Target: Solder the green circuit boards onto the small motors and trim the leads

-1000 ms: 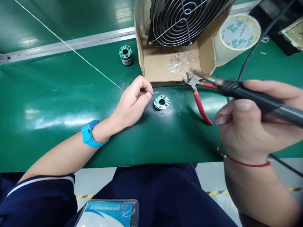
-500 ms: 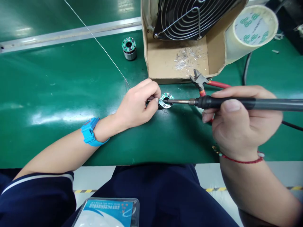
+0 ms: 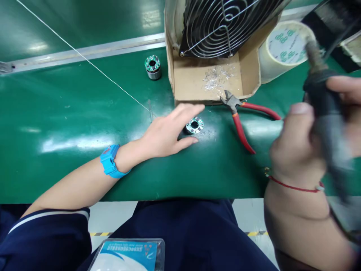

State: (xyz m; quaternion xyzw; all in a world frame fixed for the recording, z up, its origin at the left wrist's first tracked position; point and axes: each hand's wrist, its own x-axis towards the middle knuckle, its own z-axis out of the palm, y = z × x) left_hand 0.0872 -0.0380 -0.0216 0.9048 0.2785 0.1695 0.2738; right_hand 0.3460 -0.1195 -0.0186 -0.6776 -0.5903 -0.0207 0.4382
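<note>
My left hand [image 3: 170,131] is open, thumb and fingers apart around a small motor with a ring-shaped green circuit board [image 3: 195,125] on top. Whether the fingers touch it I cannot tell. Thin solder wire [image 3: 113,81] runs from the upper left down to the table beside this hand. At the right, my right hand [image 3: 307,139] grips a black soldering iron [image 3: 327,109], blurred by motion, its metal tip pointing up and away from the motor. Red-handled side cutters [image 3: 239,113] lie with jaws apart between my hands.
A cardboard box [image 3: 180,98] holds a black fan [image 3: 225,28] and a scatter of wire clippings [image 3: 217,77]. Right of it stands a wide tape roll [image 3: 265,60]. Another motor with a circuit board [image 3: 153,67] stands left of the box. Dark equipment [image 3: 338,30] sits at the far right.
My right hand has drawn the soldering iron off the circuit board, rightward, and turned its tip upward. The left hand's pinch has opened, and the solder wire's end lies by the table surface.
</note>
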